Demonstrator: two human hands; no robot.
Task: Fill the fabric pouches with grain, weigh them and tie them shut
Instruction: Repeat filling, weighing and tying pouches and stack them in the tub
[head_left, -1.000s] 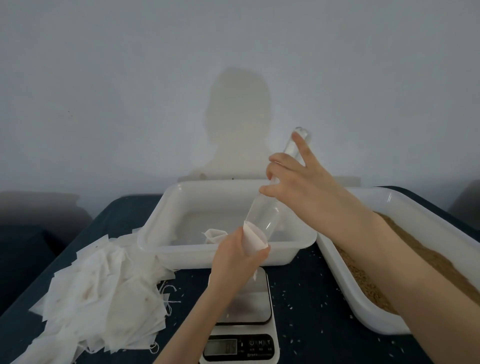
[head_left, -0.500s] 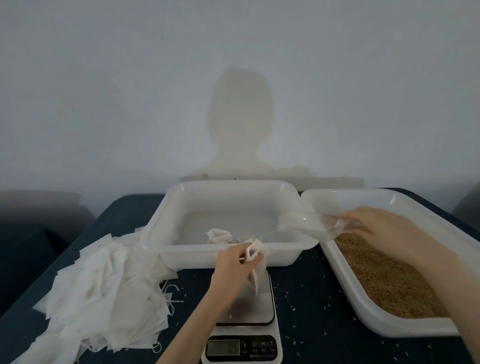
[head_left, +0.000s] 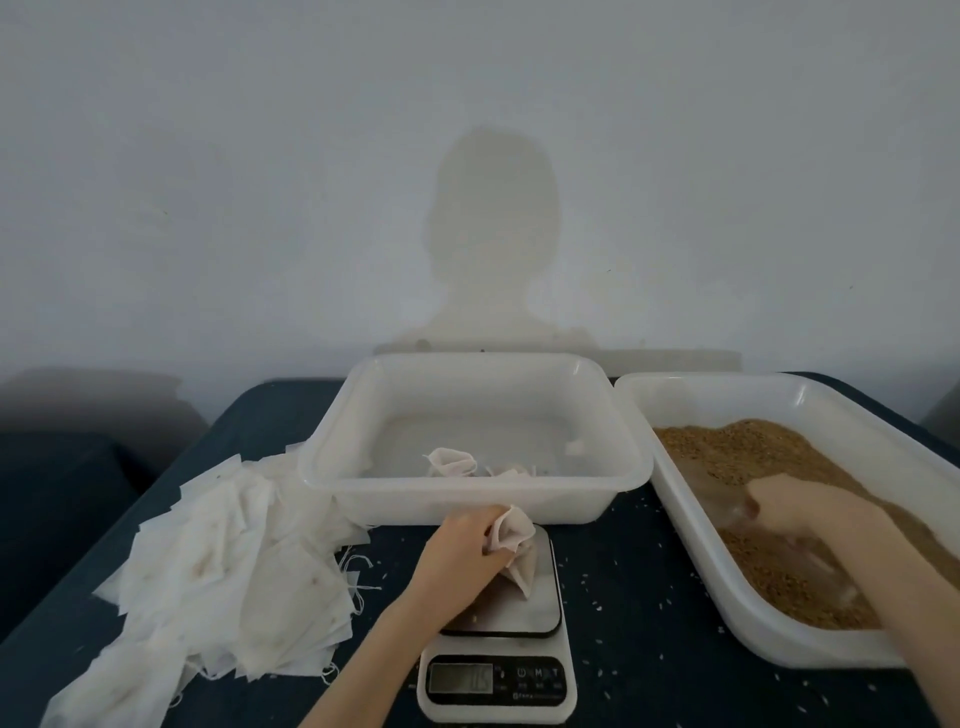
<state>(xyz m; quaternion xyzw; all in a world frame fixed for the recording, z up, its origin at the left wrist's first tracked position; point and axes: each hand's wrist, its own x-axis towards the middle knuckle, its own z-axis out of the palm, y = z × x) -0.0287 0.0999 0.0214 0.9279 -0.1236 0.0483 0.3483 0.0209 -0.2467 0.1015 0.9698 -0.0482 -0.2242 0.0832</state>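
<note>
Scoop lowered into the grain (head_left: 769, 457) at 3 o'clock, right hand (head_left: 810, 512) apparently gripping it, left hand (head_left: 465, 551) pinches the pouch (head_left: 517, 545) on the scale (head_left: 540, 608); a slackened pinch spills grain.

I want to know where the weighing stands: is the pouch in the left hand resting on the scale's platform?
Yes, the left hand grips the pouch at its neck while its bottom sits on the scale.

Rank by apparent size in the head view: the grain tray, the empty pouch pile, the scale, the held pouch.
Largest to smallest:
1. grain tray and pouch pile, too alike to rank
2. scale
3. held pouch
</note>
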